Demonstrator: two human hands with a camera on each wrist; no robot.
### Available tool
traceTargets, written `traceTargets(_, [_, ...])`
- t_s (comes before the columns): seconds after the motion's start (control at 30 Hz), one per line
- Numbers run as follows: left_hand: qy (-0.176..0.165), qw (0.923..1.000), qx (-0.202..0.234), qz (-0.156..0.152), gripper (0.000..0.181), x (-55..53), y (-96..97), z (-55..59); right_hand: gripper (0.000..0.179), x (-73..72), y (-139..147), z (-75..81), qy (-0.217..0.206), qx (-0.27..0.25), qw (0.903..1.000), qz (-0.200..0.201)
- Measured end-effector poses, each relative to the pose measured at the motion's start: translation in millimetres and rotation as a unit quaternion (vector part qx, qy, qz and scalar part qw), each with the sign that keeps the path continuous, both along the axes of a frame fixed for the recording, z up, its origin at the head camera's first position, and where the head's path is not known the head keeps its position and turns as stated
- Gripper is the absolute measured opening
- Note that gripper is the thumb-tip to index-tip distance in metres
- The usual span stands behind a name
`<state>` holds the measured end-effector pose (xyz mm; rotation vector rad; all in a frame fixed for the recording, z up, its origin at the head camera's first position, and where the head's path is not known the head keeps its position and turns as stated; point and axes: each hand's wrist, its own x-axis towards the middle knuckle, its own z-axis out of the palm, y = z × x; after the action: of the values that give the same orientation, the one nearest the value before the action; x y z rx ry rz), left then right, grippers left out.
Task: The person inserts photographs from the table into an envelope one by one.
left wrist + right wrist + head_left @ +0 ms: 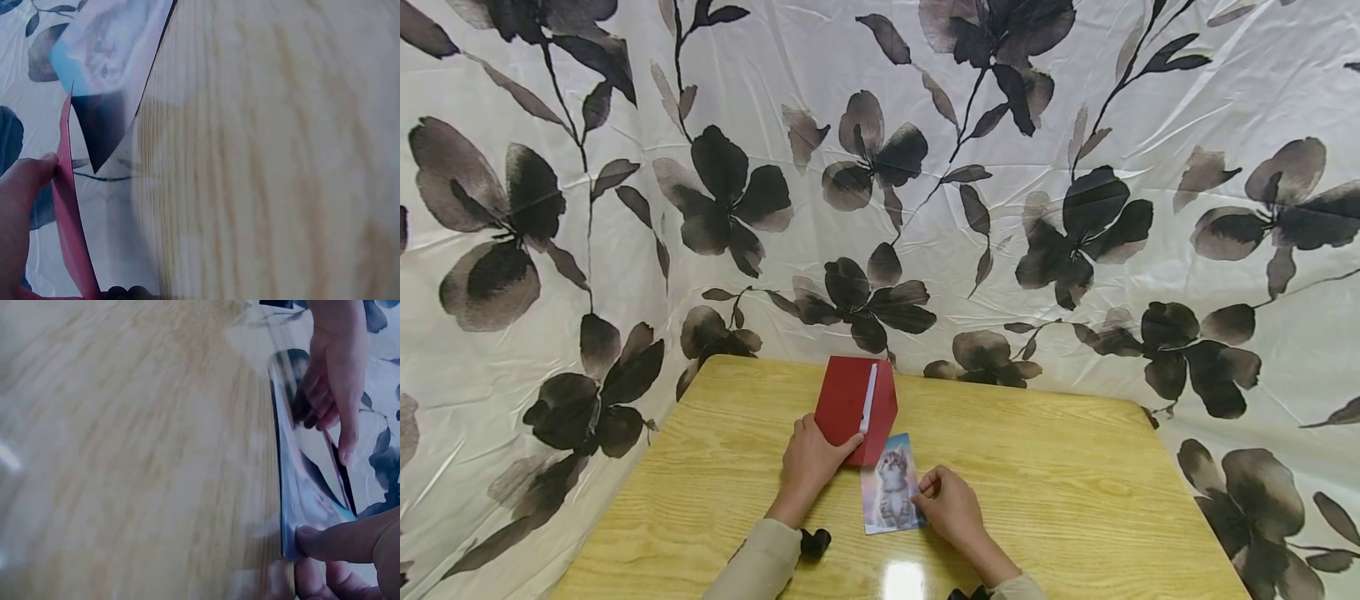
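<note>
My left hand (812,460) grips the lower left part of a red envelope (844,404), its thumb across the front. The envelope's pointed flap lies to the right, with a white strip (868,398) along the fold. In the left wrist view the envelope (70,219) appears edge-on beside the thumb. Just below it is a card with a kitten picture (892,492), its top corner close to the envelope's bottom edge. My right hand (951,507) pinches the card's right edge between thumb and fingers. The right wrist view shows the card (306,500) slightly bent and raised.
The yellow wood-grain table (1060,467) stretches out on both sides of the hands. A white cloth with dark flowers (865,233) hangs behind and beside it. A black wrist strap piece (816,543) sits at the left sleeve.
</note>
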<state>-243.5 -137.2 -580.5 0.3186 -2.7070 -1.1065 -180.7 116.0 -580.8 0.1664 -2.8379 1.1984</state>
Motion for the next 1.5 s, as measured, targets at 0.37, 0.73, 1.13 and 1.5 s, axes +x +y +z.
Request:
traceTargets(0.37, [0.000, 1.0000, -0.001, 0.001, 0.099, 0.5, 1.1, -0.6, 0.015, -9.2, 19.2, 2.2, -0.059, -0.109, 0.9909, 0.053])
traceTargets(0.73, [0.000, 1.0000, -0.003, -0.001, 0.099, 0.6, 0.3, -0.1, 0.012, -21.8, 39.6, 6.9, -0.044, -0.146, 0.9880, 0.021])
traceTargets(1.13, [-0.001, 1.0000, -0.004, -0.003, 0.098, 0.2, 1.6, -1.3, 0.014, -45.1, 53.3, 26.3, -0.006, -0.185, 0.9797, -0.076])
traceTargets(1.5, [-0.003, 0.9999, -0.010, 0.004, 0.098, -1.7, 3.6, -1.7, 0.024, -69.5, 44.6, 34.6, 0.019, -0.259, 0.9579, -0.123])
